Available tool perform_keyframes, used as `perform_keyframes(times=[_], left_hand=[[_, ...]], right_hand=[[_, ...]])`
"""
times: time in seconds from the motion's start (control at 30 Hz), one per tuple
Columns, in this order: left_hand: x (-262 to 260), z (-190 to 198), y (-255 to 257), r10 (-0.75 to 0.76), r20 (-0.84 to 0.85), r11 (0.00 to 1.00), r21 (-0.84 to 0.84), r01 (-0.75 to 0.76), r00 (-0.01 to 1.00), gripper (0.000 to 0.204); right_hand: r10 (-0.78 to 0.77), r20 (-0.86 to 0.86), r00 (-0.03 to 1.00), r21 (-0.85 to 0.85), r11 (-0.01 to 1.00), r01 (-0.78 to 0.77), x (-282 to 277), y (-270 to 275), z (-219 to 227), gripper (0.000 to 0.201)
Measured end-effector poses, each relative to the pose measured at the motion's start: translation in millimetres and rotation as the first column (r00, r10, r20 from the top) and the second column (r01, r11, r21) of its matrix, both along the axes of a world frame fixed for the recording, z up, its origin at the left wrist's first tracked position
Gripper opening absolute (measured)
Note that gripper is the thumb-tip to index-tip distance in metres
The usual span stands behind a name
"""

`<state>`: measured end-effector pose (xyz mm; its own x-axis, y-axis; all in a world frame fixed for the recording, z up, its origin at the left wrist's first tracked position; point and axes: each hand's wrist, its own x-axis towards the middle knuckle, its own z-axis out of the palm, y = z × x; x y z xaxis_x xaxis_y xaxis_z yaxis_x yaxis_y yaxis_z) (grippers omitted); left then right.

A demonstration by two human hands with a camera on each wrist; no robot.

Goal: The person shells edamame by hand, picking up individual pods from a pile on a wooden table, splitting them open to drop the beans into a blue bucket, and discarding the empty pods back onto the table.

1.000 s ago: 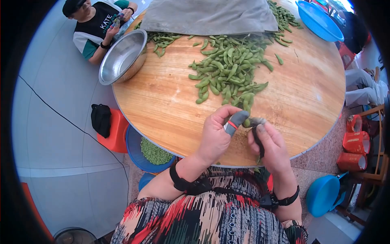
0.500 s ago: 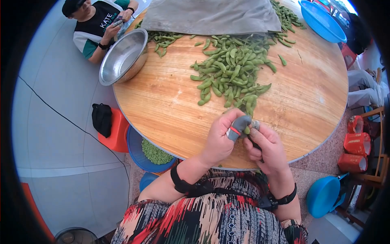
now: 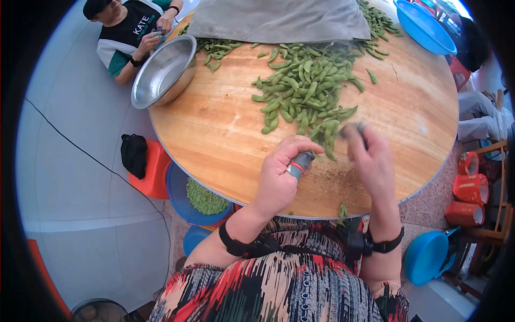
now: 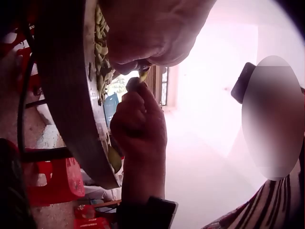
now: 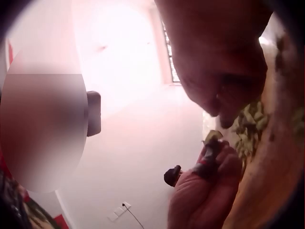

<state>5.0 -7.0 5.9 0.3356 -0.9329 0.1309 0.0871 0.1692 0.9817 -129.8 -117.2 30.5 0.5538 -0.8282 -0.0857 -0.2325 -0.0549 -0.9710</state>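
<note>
My left hand (image 3: 280,174) is over the near part of the round table, its thumb wearing a grey cover with a red band. In the right wrist view, a green soybean pod (image 5: 213,137) pokes out between its thumb and finger. My right hand (image 3: 373,161) is apart from it, to the right, blurred, with dark coverings on its fingertips. Those fingertips are beside the near end of a heap of soybean pods (image 3: 308,86). I cannot tell whether the right hand holds anything.
A grey cloth (image 3: 279,21) covers the far pods on the table (image 3: 204,129). A steel bowl (image 3: 163,72) sits at the left edge, a blue basket (image 3: 426,27) at the far right. Below left are a basin (image 3: 177,198) of shelled beans and a red stool (image 3: 153,177). Another person (image 3: 134,32) sits far left.
The hands were together at a pod; now they are apart. The right hand has swung up and right, near the heap, and the left has shifted slightly left.
</note>
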Motion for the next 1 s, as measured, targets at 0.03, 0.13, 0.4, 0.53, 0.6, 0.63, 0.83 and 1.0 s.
perform_keyframes(times=[0.03, 0.13, 0.4, 0.53, 0.6, 0.63, 0.83, 1.0], left_hand=[[2, 1, 3, 0.0, 0.003, 1.0, -0.002, 0.0, 1.0, 0.034], [1, 8, 10, -0.242, 0.006, 0.959, 0.155, 0.238, 0.97, 0.031], [-6, 13, 16, -0.507, -0.085, 0.834, 0.206, 0.513, 0.858, 0.033], [-11, 8, 21, -0.592, 0.006, 0.795, 0.168, 0.583, 0.806, 0.031], [-9, 16, 24, -0.572, -0.254, 0.749, 0.226, 0.623, 0.78, 0.03], [-5, 19, 25, -0.57, -0.253, 0.751, 0.226, 0.621, 0.781, 0.03], [1, 18, 23, -0.463, -0.305, 0.79, 0.283, 0.543, 0.832, 0.033], [-3, 7, 7, -0.147, -0.51, 0.951, 0.165, 0.263, 0.848, 0.031]], right_hand=[[-0.188, -0.073, 0.979, -0.337, 0.929, 0.153, 5, -7, 2, 0.022], [-0.223, -0.353, 0.909, -0.592, 0.805, -0.033, 11, -20, -12, 0.025], [-0.179, -0.191, 0.965, -0.465, 0.883, 0.072, -4, -11, -18, 0.019], [-0.071, -0.207, 0.976, -0.569, 0.82, -0.061, 8, 10, 3, 0.016], [-0.041, -0.356, 0.933, -0.597, 0.779, -0.193, 10, 10, 0, 0.015], [-0.023, -0.502, 0.864, -0.597, 0.732, -0.328, 11, 10, -1, 0.014], [-0.095, -0.224, 0.97, -0.575, 0.816, -0.053, 5, 9, -18, 0.011], [-0.115, -0.024, 0.993, -0.188, 0.976, 0.109, -14, 19, -7, 0.017]])
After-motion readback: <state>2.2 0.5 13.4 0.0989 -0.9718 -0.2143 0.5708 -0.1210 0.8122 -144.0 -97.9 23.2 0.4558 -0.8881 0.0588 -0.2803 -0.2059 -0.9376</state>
